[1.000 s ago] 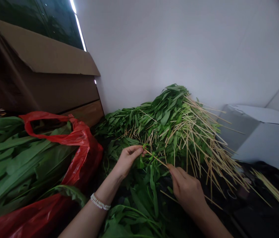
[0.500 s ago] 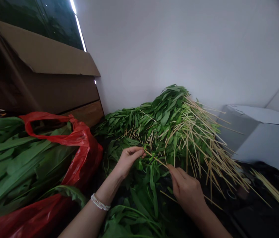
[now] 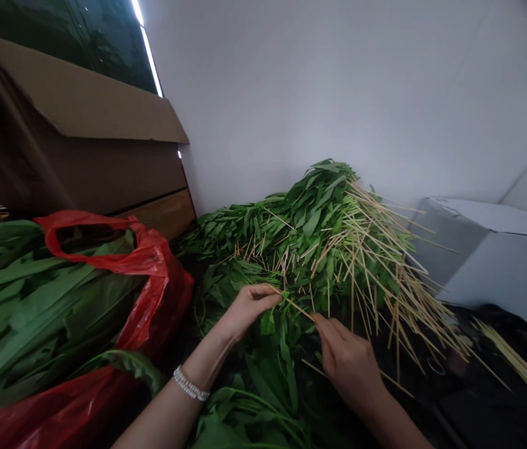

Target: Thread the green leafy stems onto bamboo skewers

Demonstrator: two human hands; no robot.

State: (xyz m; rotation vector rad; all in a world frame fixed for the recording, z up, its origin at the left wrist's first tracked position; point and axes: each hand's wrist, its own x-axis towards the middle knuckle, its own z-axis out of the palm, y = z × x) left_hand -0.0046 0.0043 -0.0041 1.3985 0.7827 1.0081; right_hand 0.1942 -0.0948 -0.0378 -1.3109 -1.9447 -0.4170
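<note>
A thin wooden skewer (image 3: 300, 308) slants between my two hands, its lower end to the right. My right hand (image 3: 350, 355) is closed in a pinch on that lower end. At the upper end, my left hand (image 3: 254, 305), with a beaded bracelet (image 3: 190, 384) on its wrist, pinches the skewer tip beside a green leafy stem (image 3: 284, 298). The stem is around or against the skewer, and its leaves hang below; just how it is threaded is hidden by my fingers. More loose green leaves (image 3: 244, 415) lie beneath my hands.
Behind my hands rises a pile of leafy greens (image 3: 323, 193) on many skewers (image 3: 398, 299). A red plastic bag (image 3: 160, 274) of long leaves stands left, below a cardboard box (image 3: 113, 162). A white box (image 3: 492, 262) and loose skewers (image 3: 518, 362) are at right.
My left hand has shifted slightly right and down along the skewer, closer to my right hand. My right hand has moved a little left, still holding its end.
</note>
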